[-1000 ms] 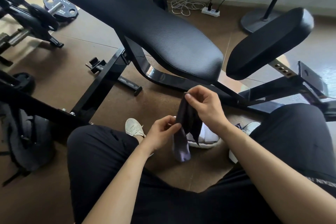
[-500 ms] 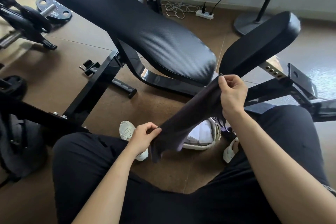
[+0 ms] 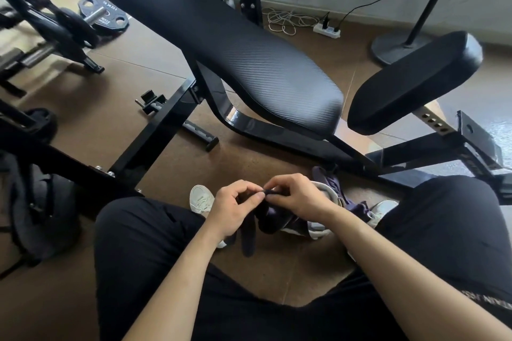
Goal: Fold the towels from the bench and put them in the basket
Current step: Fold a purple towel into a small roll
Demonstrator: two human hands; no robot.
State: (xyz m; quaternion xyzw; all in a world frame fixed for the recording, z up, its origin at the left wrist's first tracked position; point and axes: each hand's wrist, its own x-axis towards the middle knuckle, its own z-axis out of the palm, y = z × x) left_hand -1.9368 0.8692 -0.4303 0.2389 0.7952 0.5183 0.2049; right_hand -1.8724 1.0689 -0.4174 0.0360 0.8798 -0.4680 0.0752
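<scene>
Evidently, in the head view, folding is in hand: left hand (image 3: 235, 209) and right hand (image 3: 297, 198) pinch the dark towel's (image 3: 261, 220) top edge together above the floor. Next, it likely goes into the basket (image 3: 331, 194) below, holding purple and white cloth. Bench (image 3: 249, 63) pads lie bare.

Two hands (image 3: 235, 209) (image 3: 299, 196), one dark towel (image 3: 266, 219), one basket (image 3: 329, 191), one bench (image 3: 221, 36).
</scene>
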